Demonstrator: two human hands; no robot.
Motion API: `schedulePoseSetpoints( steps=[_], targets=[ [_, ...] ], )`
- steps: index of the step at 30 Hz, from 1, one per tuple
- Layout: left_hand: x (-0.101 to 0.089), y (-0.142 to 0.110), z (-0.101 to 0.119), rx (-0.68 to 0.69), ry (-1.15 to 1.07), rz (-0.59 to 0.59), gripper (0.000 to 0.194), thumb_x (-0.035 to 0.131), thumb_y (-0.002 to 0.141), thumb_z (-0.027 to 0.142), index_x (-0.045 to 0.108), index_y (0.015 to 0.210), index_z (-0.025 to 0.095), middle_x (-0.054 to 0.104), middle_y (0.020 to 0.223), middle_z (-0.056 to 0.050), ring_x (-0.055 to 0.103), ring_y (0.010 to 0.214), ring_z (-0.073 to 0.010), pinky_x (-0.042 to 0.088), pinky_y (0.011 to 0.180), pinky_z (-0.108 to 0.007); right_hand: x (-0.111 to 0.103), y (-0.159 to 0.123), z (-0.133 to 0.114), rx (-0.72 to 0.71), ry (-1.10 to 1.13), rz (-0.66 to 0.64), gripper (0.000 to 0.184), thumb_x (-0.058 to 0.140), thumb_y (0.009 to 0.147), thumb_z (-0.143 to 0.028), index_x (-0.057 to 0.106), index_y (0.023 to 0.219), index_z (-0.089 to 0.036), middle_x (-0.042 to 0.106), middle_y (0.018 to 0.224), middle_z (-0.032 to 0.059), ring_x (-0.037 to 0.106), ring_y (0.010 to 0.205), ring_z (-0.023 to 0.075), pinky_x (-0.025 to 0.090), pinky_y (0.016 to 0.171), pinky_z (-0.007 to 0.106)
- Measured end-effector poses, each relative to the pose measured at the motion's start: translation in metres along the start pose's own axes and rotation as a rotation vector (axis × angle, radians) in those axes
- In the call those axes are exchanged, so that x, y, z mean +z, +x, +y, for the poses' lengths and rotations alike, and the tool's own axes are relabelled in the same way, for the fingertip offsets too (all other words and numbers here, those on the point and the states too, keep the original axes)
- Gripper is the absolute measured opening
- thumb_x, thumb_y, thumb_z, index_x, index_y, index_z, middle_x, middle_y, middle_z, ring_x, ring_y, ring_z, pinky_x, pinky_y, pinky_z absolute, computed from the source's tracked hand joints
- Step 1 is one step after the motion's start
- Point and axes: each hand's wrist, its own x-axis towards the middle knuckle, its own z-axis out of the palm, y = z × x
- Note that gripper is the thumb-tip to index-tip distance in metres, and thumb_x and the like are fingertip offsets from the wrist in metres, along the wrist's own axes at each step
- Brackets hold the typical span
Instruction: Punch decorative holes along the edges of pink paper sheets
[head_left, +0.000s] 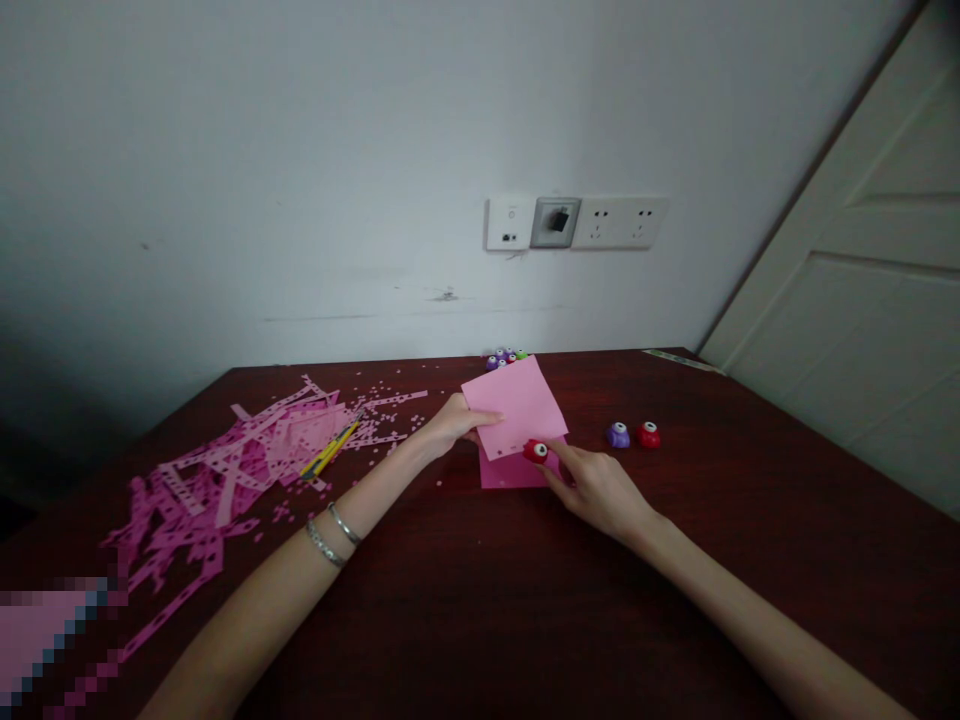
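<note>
Pink sheet (517, 400) position: above the table (480, 590), partly covering a darker pink sheet (510, 476). Perforated strips and scraps (247, 460) form a heap on the table's left side, which suggests that considerable punching is complete. The left hand (454, 425) grips the sheet's left edge, thumb on top. The right hand (600, 485) pinches a red punch (535, 451) at the sheet's lower edge. A purple punch (618, 435) and a second red punch (649, 435) stand to the right, unheld. Small holes (501, 453) mark the lower edge, left of the held punch; the remaining visible surface appears unpunched.
</note>
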Motion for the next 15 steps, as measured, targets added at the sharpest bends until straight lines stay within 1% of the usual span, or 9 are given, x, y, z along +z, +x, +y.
schedulePoseSetpoints(
  steps=[4,7,10,12,15],
  targets=[
    [0.0010,-0.0019,0.0030,0.012,-0.019,-0.005,0.049,0.075,0.059,0.022,0.057,0.103,0.010,0.064,0.094,-0.014,0.062,0.070,-0.0195,0.050,0.052,-0.029,-0.0003,-0.0007,0.0018,-0.012,-0.006,0.036,0.031,0.039,0.089,-0.033,0.055,0.111,-0.017,0.067,0.081,0.0057,0.060,0.062,0.0169,0.034,0.055,0.025],
    [0.0022,-0.0028,0.0038,0.004,-0.020,-0.009,0.047,0.074,0.060,0.022,0.058,0.102,0.010,0.064,0.095,-0.014,0.062,0.071,-0.0198,0.050,0.052,-0.029,-0.0010,-0.0015,-0.0002,-0.008,-0.009,0.064,0.030,0.040,0.089,-0.036,0.057,0.102,-0.016,0.066,0.081,0.0062,0.060,0.062,0.0168,0.033,0.055,0.025],
    [0.0027,-0.0029,0.0037,0.000,-0.018,-0.015,0.047,0.074,0.060,0.022,0.058,0.102,0.010,0.064,0.095,-0.014,0.062,0.072,-0.0203,0.050,0.053,-0.029,-0.0012,-0.0016,-0.0016,0.001,-0.014,0.064,0.029,0.040,0.088,-0.038,0.058,0.092,-0.015,0.066,0.078,0.0065,0.059,0.060,0.0162,0.032,0.053,0.025],
    [0.0024,-0.0027,0.0037,0.003,-0.021,-0.013,0.048,0.074,0.060,0.022,0.058,0.103,0.010,0.064,0.095,-0.014,0.062,0.072,-0.0204,0.050,0.052,-0.030,-0.0010,-0.0014,-0.0010,-0.003,-0.015,0.056,0.029,0.041,0.088,-0.037,0.058,0.095,-0.014,0.066,0.078,0.0070,0.060,0.060,0.0164,0.033,0.054,0.025],
    [0.0014,-0.0021,0.0039,0.011,-0.025,-0.008,0.049,0.074,0.059,0.021,0.058,0.103,0.010,0.063,0.094,-0.014,0.061,0.070,-0.0202,0.050,0.052,-0.030,-0.0007,-0.0012,0.0013,-0.032,-0.015,0.038,0.030,0.039,0.089,-0.032,0.055,0.106,-0.014,0.067,0.081,0.0077,0.061,0.066,0.0179,0.035,0.056,0.025]
  ],
)
